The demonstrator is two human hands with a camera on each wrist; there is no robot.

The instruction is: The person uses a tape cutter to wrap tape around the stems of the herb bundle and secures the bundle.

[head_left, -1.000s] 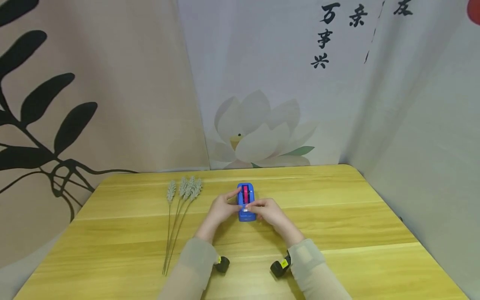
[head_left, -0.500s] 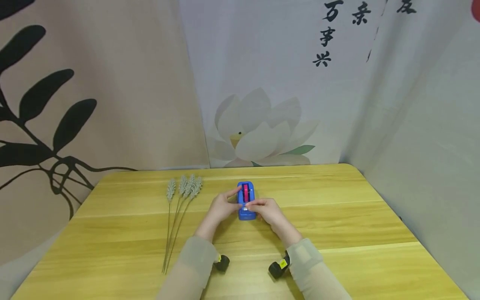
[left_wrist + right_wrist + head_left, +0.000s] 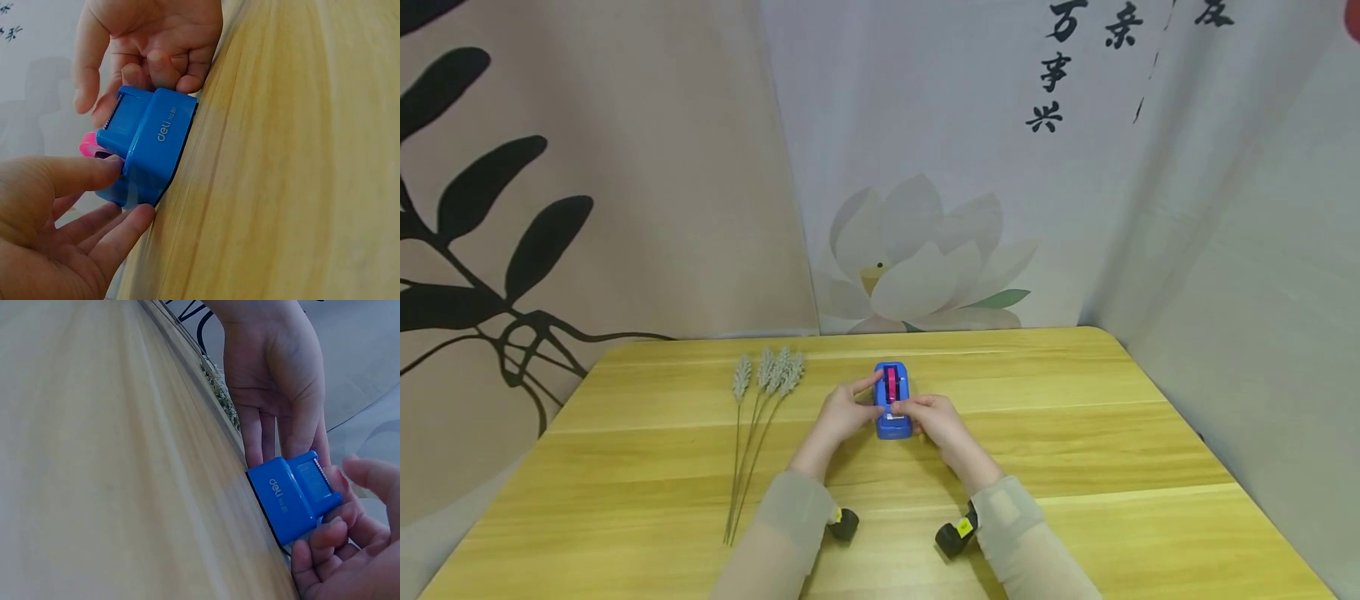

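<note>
A blue tape dispenser with a pink hub and a toothed cutter stands upright on the table. In the left wrist view, my left hand grips its side, thumb on top near the hub, fingers low along the body. My right hand is at the cutter end, its lower fingers curled against the dispenser's side. Its thumb and index finger come close together over the cutter; I cannot tell whether they pinch the tape end.
Several grey dried-flower stems lie on the wooden table to the left of the left arm. Black wrist cameras hang under both sleeves. A printed curtain stands behind the table's far edge.
My right thumb and index finger have shifted slightly at the cutter. My left hand keeps its hold and the dispenser stays in place; the head view has tilted a little.
</note>
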